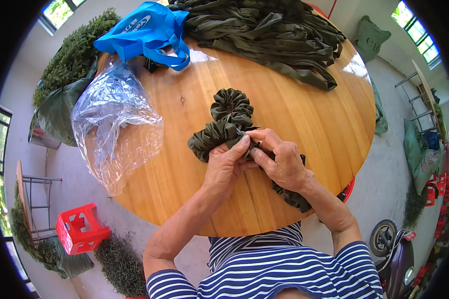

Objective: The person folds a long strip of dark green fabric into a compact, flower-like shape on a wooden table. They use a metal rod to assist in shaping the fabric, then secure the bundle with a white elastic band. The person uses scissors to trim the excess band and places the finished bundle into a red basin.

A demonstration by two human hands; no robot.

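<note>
Both hands meet over the round wooden desk (pixel 294 114): the left hand (pixel 224 167) and the right hand (pixel 279 159) pinch the gathered olive fabric band (pixel 219 134). A firm grip near the ruffles should keep the gathers even.

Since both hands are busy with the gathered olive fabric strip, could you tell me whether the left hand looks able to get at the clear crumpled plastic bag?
Probably yes: the clear crumpled plastic bag lies to the left hand's own side, with only bare wooden tabletop between them.
</note>
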